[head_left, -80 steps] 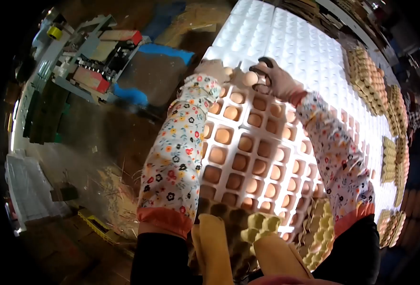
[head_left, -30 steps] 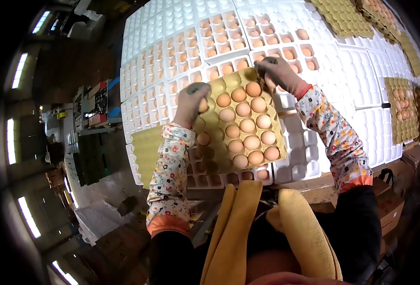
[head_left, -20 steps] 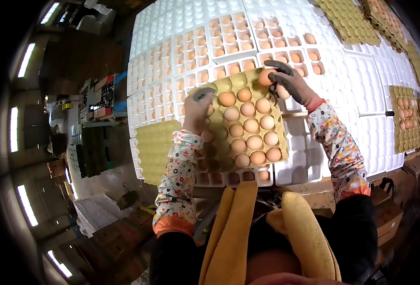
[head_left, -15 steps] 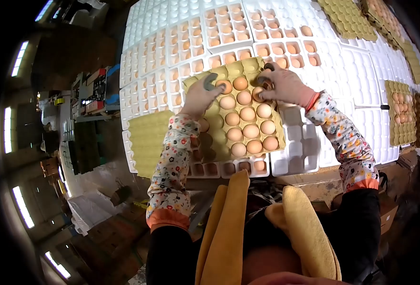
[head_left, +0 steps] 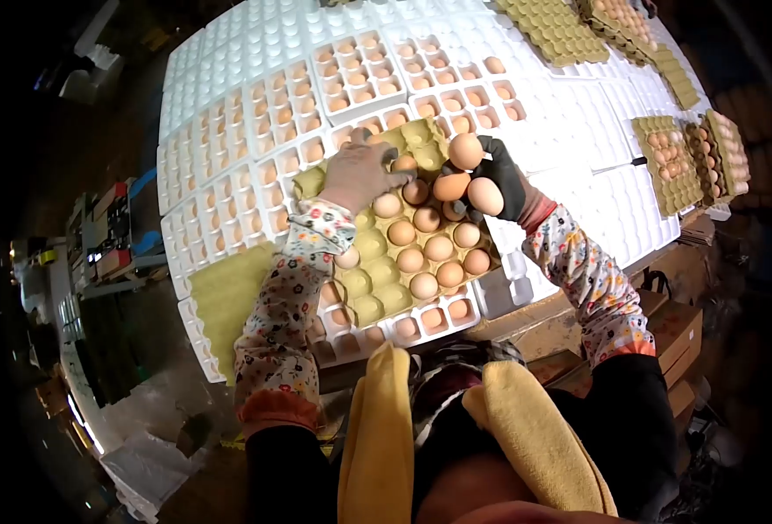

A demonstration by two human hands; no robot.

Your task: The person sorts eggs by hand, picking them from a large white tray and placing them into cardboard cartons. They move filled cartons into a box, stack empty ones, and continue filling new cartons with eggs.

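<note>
Head view: the right hand [head_left: 510,182] is holding three eggs [head_left: 457,185] in a cluster, fingers curled close around them, above the right edge of a pulp tray [head_left: 370,307], near its far right corner. The left hand [head_left: 361,172] is bending over the tray's far edge, its thumb and fingertips narrow beside a single egg [head_left: 404,163]; whether they are gripping it, I cannot tell. More eggs [head_left: 438,248] are sitting in cups towards the near right corner, while several cups by the near left corner are standing bare. The tray is lying over white trays [head_left: 617,210]. Working well here probably means pressing lightly, keeping the three shells from knocking together, and drawing any egg being lifted straight up out of its cup.
</note>
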